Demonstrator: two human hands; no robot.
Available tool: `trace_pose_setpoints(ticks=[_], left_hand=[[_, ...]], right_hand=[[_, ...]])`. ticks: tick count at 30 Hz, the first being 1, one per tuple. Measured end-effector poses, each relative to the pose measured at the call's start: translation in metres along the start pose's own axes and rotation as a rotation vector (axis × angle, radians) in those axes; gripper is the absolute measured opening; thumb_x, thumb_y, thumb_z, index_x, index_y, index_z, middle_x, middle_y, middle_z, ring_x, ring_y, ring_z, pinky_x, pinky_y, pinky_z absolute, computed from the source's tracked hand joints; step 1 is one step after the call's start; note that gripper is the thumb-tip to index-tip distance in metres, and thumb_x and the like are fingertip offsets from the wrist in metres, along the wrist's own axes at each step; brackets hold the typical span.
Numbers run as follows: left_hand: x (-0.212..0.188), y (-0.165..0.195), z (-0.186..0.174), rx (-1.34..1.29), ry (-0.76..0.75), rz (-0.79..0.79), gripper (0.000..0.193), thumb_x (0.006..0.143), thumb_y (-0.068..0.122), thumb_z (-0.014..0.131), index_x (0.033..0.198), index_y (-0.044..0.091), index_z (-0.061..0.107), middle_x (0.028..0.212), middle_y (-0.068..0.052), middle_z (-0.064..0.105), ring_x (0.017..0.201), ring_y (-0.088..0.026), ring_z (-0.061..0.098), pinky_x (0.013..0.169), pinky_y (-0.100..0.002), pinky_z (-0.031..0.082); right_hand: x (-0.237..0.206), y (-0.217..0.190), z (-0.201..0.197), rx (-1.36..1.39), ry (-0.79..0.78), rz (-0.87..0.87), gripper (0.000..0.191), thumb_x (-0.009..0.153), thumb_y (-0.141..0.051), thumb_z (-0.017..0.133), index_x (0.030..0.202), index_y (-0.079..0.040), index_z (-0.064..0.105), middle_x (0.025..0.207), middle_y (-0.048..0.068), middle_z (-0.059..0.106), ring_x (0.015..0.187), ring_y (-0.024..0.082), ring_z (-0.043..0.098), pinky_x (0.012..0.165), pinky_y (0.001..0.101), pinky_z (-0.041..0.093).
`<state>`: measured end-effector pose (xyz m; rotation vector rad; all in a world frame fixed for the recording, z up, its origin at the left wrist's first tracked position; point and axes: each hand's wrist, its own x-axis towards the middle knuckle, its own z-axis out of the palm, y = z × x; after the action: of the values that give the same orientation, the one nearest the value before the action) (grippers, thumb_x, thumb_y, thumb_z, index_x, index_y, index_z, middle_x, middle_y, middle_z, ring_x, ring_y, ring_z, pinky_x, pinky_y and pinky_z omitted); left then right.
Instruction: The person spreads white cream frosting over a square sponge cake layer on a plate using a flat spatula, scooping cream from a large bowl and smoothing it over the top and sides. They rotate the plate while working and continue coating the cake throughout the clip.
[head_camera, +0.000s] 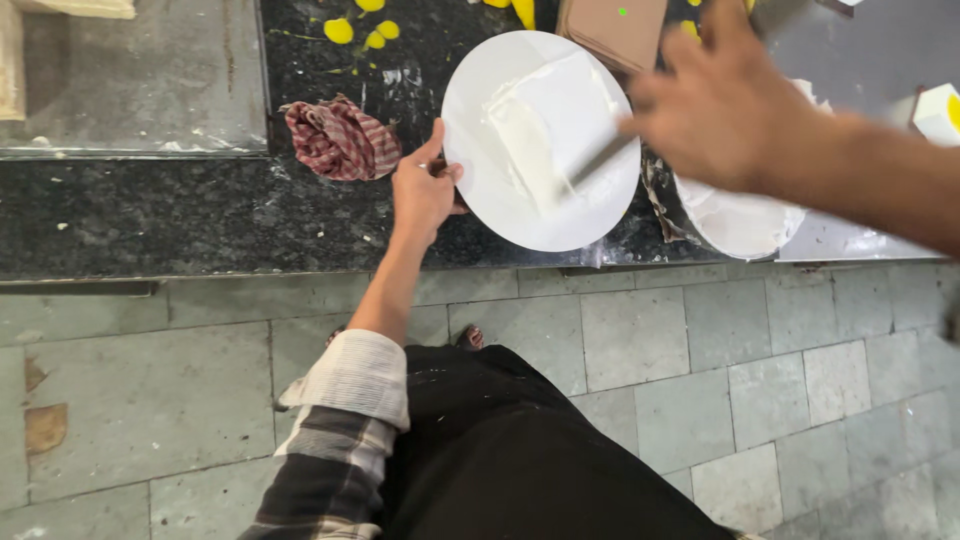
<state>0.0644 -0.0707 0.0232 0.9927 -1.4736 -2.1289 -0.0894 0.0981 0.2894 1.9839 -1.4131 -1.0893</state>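
**Cake board and cream block, steadied at the near rim**

Round white cake board (500, 205) sits at the near edge of the black speckled stone counter (150, 215), carrying a square white cream-covered block (545, 125). It looks stiff and light; the cream is soft and would smear, so the bare rim is the place to grip. The left hand (422, 190) pinches that rim. Farther right, the blurred right hand (725, 100) appears closed on a flat metal blade (600, 160) against the cream. A red checked cloth (340, 138) lies left.

A brown cardboard box (615, 28) with a small green dot sits at the counter's top edge, above the white round plate. A white carton corner (938, 112) with yellow marking shows at far right
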Motion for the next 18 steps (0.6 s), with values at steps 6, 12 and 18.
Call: trace_pose_setpoints(ticks=[6, 12, 18], left_hand=[[0.016, 0.009, 0.000, -0.001, -0.063, 0.018, 0.067, 0.094, -0.006, 0.061, 0.153, 0.020, 0.046, 0.101, -0.009, 0.070, 0.077, -0.015, 0.070, 0.060, -0.037, 0.070], [0.027, 0.031, -0.004, 0.044, -0.050, 0.141, 0.067, 0.096, -0.005, 0.065, 0.157, 0.013, 0.043, 0.103, -0.016, 0.074, 0.076, -0.018, 0.069, 0.059, -0.036, 0.066], [-0.011, 0.006, -0.004, -0.098, -0.115, -0.033, 0.064, 0.093, -0.005, 0.062, 0.153, 0.012, 0.047, 0.108, -0.012, 0.071, 0.085, -0.020, 0.074, 0.063, -0.040, 0.070]], right_hand=[[-0.090, -0.014, -0.030, 0.231, -0.057, 0.195, 0.040, 0.084, -0.015, 0.062, 0.117, -0.030, 0.079, 0.102, -0.011, 0.074, 0.086, 0.015, 0.061, 0.094, 0.0458, 0.038], [-0.079, -0.023, -0.031, 0.102, 0.116, 0.140, 0.037, 0.086, -0.025, 0.067, 0.120, -0.023, 0.081, 0.100, -0.007, 0.071, 0.088, 0.018, 0.060, 0.086, 0.0434, 0.037], [-0.004, -0.015, -0.028, 0.004, 0.236, 0.132, 0.017, 0.089, -0.031, 0.067, 0.099, -0.021, 0.075, 0.094, -0.006, 0.066, 0.115, 0.024, 0.062, 0.098, 0.0479, 0.039]])
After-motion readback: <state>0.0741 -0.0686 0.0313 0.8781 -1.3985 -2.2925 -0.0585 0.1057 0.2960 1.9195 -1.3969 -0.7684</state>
